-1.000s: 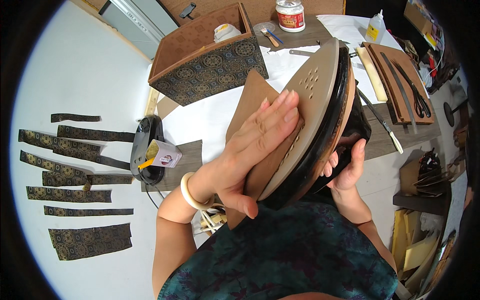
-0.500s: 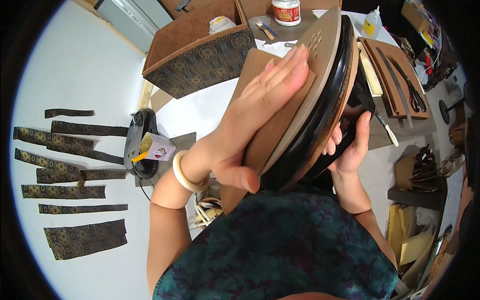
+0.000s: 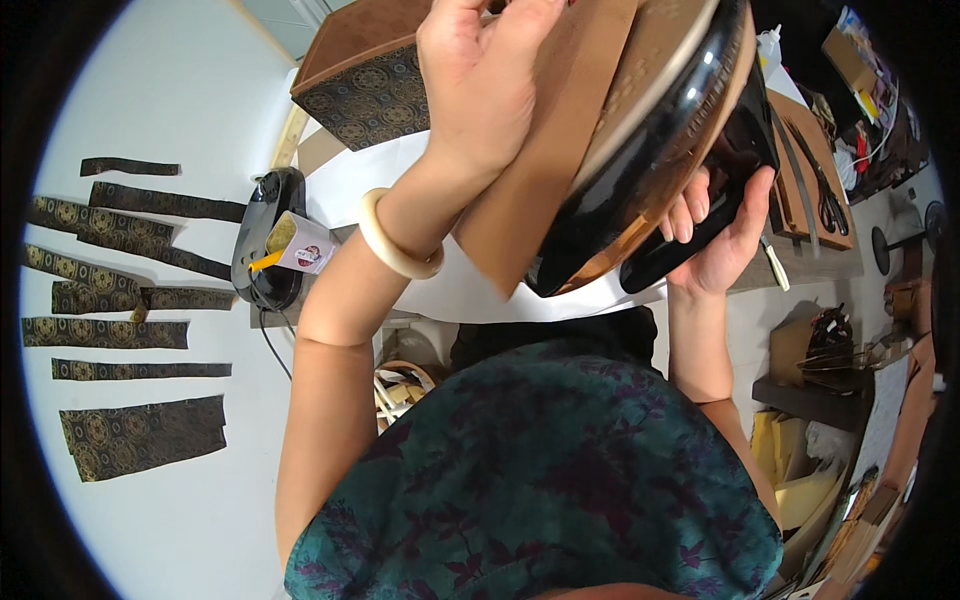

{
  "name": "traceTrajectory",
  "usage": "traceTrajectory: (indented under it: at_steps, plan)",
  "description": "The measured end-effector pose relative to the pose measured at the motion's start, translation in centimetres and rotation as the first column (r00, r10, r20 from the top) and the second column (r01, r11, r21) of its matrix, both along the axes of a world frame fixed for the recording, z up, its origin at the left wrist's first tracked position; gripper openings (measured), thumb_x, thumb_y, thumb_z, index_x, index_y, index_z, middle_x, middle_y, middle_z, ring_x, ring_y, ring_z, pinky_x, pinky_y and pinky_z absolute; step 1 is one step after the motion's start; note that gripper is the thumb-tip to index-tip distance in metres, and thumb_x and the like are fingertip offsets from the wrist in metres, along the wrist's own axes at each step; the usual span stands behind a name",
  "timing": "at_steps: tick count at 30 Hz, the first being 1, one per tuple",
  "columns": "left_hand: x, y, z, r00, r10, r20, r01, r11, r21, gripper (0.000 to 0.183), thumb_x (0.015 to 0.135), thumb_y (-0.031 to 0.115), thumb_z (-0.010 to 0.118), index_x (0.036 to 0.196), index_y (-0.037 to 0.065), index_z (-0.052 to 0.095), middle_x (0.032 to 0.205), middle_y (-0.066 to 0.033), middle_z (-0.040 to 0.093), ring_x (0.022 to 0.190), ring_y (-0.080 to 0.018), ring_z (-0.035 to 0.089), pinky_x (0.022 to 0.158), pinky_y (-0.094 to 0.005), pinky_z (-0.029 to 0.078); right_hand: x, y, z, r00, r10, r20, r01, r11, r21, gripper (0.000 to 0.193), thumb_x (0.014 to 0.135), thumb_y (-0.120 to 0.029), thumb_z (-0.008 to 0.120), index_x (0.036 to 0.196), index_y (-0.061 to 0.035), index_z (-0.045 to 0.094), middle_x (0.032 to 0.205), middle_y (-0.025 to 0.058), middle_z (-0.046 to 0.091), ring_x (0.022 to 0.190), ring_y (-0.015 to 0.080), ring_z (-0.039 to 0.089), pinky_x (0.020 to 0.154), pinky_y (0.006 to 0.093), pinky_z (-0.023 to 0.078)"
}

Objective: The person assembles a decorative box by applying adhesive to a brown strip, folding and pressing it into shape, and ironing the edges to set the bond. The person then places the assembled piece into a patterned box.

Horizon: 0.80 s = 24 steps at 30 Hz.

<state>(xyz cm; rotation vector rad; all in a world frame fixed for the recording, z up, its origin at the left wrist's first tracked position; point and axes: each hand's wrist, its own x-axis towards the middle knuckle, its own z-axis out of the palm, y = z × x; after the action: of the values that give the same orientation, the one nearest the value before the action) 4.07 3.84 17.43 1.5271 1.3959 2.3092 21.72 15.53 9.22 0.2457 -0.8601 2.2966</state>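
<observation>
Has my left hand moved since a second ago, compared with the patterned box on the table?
Yes. The left hand, flat on the brown card against the iron, has slid up toward the patterned box and now overlaps its right end.

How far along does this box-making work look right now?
Looks done: patterned fabric strips lie cut in rows on the white table, and a fabric-covered box stands behind. In hand: the right hand holds a clothes iron soleplate-up while the left hand presses a brown card sheet flat against it. Left, probably: the strips lie unattached to anything.
</observation>
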Motion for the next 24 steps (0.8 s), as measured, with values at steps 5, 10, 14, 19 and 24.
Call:
traceTrajectory:
  at_steps: [5,10,14,19,24]
  plan:
    - [-0.3,1.0,-1.3,0.958,0.239,-0.161,-0.258,0.96,-0.109,0.037,0.102,0.03,0.059,0.088,0.002,0.079,0.056,-0.0005,0.064,0.057,-0.0027,0.055,0.056,-0.0215,0.044,0.5,-0.1,-0.5,0.999,-0.026,-0.036,0.023,0.996,-0.082,0.067,0.104,-0.065,0.035,0.083,-0.0051,0.056,0.062,0.0008,0.049,0.047,0.012,0.049,0.049,0.0269,0.044]
    - [1.7,0.3,-1.5,0.999,-0.011,-0.033,-0.001,0.936,-0.353,0.04,0.105,0.033,0.052,0.107,-0.001,0.072,0.092,-0.0058,0.066,0.093,-0.0123,0.059,0.088,-0.0283,0.045,1.9,0.4,-0.3,0.997,-0.079,-0.012,0.075,0.978,-0.192,0.072,0.1,-0.072,0.034,0.066,-0.0106,0.048,0.054,-0.0001,0.046,0.045,0.0121,0.049,0.048,0.0262,0.043]
    - [2.2,0.6,-1.6,0.989,-0.115,0.092,0.14,0.926,-0.35,0.047,0.106,0.039,0.045,0.132,0.001,0.054,0.131,-0.0121,0.058,0.133,-0.0215,0.052,0.116,-0.0372,0.034,3.0,0.5,-1.2,0.992,-0.126,-0.015,0.121,0.975,-0.186,0.074,0.099,-0.075,0.034,0.068,-0.0098,0.05,0.055,0.0004,0.048,0.045,0.013,0.049,0.048,0.0265,0.043]
    - [1.9,2.4,-2.1,0.973,0.207,-0.102,-0.221,0.963,-0.155,0.024,0.095,0.025,0.068,0.097,0.001,0.065,0.089,-0.0057,0.064,0.085,-0.01,0.057,0.078,-0.0279,0.047,4.3,-1.1,-1.9,0.969,-0.221,-0.11,0.186,0.946,-0.266,0.078,0.095,-0.08,0.032,0.077,-0.0077,0.055,0.061,0.001,0.051,0.053,0.0158,0.054,0.052,0.0289,0.046]
    - [2.0,3.5,-1.1,0.991,0.061,-0.116,-0.093,0.951,-0.294,0.034,0.094,0.015,0.068,0.066,0.001,0.054,0.058,0.0017,0.047,0.057,-0.005,0.04,0.052,-0.027,0.036,4.8,-1.1,-2.1,0.894,-0.399,-0.203,0.383,0.917,-0.113,0.079,0.095,-0.079,0.038,0.109,-0.0046,0.058,0.072,-0.0003,0.054,0.056,0.0143,0.053,0.055,0.028,0.048]
